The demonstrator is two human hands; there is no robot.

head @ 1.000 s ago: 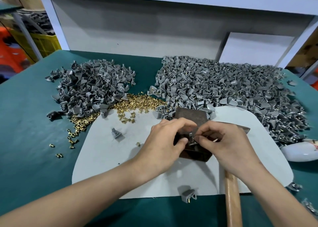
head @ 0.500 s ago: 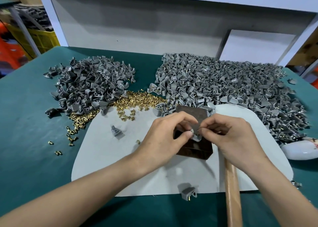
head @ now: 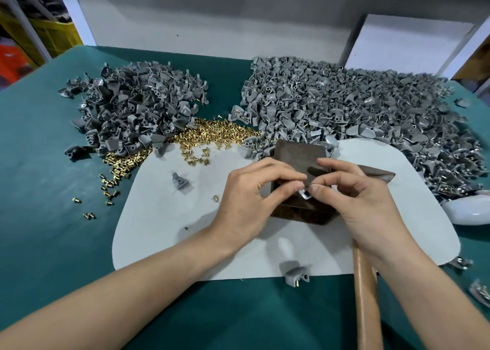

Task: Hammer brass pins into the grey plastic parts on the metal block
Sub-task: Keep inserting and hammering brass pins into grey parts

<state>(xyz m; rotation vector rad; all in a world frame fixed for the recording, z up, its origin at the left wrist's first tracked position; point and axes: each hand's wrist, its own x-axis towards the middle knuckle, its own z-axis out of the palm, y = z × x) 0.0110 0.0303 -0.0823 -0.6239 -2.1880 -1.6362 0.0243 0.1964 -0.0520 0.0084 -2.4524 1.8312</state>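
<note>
Your teal tabletop (head: pixel 39 190) fills the frame, with a pale mat (head: pixel 159 230) across its lower middle. The larger heap of grey parts (head: pixel 358 111) spreads over the upper right. A smaller heap (head: pixel 132 111) sits upper left, and brass pins (head: pixel 220 135) lie strewn between the two. The hammer (head: pixel 367 296) runs its wooden handle from the lower right edge up under your right hand (head: pixel 363 204). The metal block (head: pixel 297 153) stands on the mat at centre. Your left hand (head: pixel 252 198) meets the right over it, each grip pinching one grey plastic part (head: pixel 305 194) between thumb and fingertips, at the block's near edge.
</note>
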